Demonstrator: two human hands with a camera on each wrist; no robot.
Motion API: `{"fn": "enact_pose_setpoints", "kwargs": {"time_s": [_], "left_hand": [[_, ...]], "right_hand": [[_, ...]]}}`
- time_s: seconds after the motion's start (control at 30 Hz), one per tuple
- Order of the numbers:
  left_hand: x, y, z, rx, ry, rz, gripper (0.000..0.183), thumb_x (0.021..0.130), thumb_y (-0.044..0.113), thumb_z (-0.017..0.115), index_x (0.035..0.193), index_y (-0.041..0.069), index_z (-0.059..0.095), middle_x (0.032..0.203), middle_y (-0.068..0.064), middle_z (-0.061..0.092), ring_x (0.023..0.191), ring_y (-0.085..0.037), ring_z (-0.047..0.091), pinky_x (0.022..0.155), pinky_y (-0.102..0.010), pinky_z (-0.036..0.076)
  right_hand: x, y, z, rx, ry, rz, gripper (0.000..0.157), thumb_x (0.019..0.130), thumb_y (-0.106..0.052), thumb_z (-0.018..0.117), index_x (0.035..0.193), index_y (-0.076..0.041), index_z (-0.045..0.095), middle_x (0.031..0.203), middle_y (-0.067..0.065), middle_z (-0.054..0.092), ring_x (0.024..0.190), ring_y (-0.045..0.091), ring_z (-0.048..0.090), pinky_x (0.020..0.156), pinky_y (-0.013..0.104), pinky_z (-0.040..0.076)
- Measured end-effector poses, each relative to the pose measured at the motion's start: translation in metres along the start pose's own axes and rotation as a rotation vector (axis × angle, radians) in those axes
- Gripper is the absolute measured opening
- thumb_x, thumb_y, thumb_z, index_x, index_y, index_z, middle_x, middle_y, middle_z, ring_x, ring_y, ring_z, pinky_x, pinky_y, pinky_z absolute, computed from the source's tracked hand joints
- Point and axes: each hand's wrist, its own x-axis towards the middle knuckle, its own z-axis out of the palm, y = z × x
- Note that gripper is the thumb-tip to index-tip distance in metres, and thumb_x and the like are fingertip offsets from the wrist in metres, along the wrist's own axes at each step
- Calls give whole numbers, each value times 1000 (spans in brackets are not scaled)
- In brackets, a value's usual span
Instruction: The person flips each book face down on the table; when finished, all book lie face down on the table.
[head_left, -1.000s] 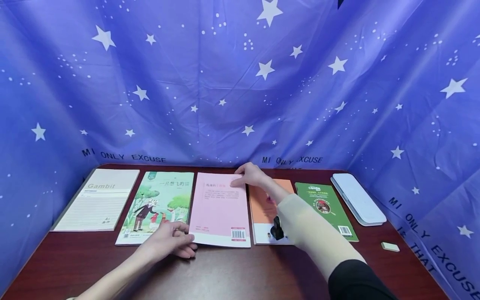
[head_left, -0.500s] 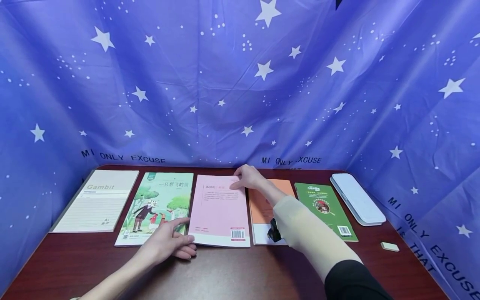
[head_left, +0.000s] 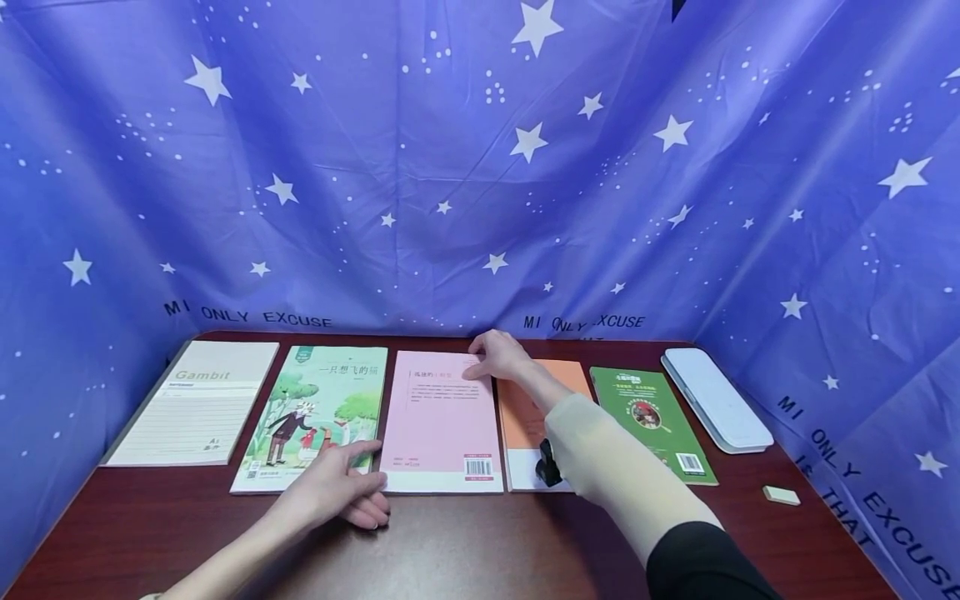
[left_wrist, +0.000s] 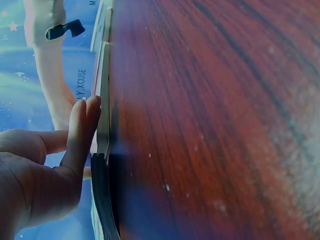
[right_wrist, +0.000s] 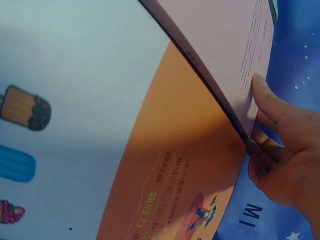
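Note:
A pink book (head_left: 442,421) with a barcode lies back cover up in the middle of the row. My right hand (head_left: 501,355) pinches its far right corner, thumb on the cover and fingers at the edge, as the right wrist view shows. At the near left corner, my left hand (head_left: 333,490) touches the book's edge with fairly straight fingers and thumb. The left forearm and hand overlap a green illustrated book (head_left: 330,417) just to the left. An orange and white book (head_left: 525,425) lies to the right, partly hidden by the right arm.
A cream Gambit notebook (head_left: 195,408) lies at the far left. On the right are a dark green book (head_left: 645,421), a white case (head_left: 716,400) and a small eraser (head_left: 781,495). A blue starry curtain (head_left: 450,167) hangs behind the reddish-brown table (head_left: 465,550).
The pink book has shifted slightly right and toward me, and its near edge now runs straighter. Both hands stay at its corners, having moved only a little.

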Motion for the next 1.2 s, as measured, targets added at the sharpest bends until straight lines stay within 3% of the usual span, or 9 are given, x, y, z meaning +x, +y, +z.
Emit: {"fn": "enact_pose_setpoints", "kwargs": {"time_s": [0.13, 0.43, 0.63, 0.77, 0.9, 1.07, 1.2], "left_hand": [[-1, 1, -1, 12, 9, 7, 65, 102, 5, 55, 154, -16, 23, 80, -22, 76, 67, -28, 77, 63, -42, 66], [-7, 5, -15, -4, 89, 85, 55, 103, 3, 52, 149, -18, 31, 82, -24, 75, 67, -29, 77, 66, -43, 66], [-13, 7, -29, 107, 223, 102, 48, 101, 1, 57, 143, -17, 42, 79, -14, 74, 67, -21, 75, 64, -33, 66], [-21, 6, -42, 175, 291, 74, 45, 100, 5, 61, 139, -13, 49, 81, -11, 73, 68, -17, 72, 64, -29, 64], [-29, 4, -54, 361, 371, 75, 42, 99, 13, 65, 136, -5, 57, 82, -5, 71, 65, -14, 68, 58, -27, 61], [-38, -2, -70, 684, 511, 124, 35, 96, 20, 66, 127, 3, 66, 87, 0, 67, 60, -6, 56, 58, -24, 44], [-44, -8, -83, 780, 564, 143, 33, 96, 20, 66, 125, 3, 68, 87, 1, 70, 68, -5, 53, 62, -25, 39]], "right_hand": [[0, 1, 0, -12, -1, -10, 50, 79, -32, 91, 120, -8, 74, 124, 8, 73, 112, 24, 61, 105, 39, 51], [2, -3, -4, 20, 55, -77, 42, 88, -31, 81, 122, -8, 74, 123, 7, 75, 122, 26, 65, 109, 41, 50], [3, -19, -2, 88, 90, -147, 37, 89, -27, 77, 121, -8, 74, 114, 10, 75, 107, 22, 68, 98, 35, 55], [5, -36, 2, 160, 51, -156, 40, 92, -27, 75, 128, -8, 71, 121, 12, 74, 112, 25, 68, 102, 38, 55], [8, -55, 8, 199, 10, -158, 46, 94, -29, 74, 135, -9, 67, 131, 12, 71, 122, 25, 67, 109, 38, 52], [13, -77, 15, 188, -21, -193, 52, 94, -31, 74, 140, -9, 63, 138, 13, 68, 129, 26, 64, 115, 38, 49], [18, -95, 22, 172, -48, -216, 59, 94, -36, 75, 144, -10, 59, 143, 11, 65, 133, 24, 61, 118, 37, 45]]}}
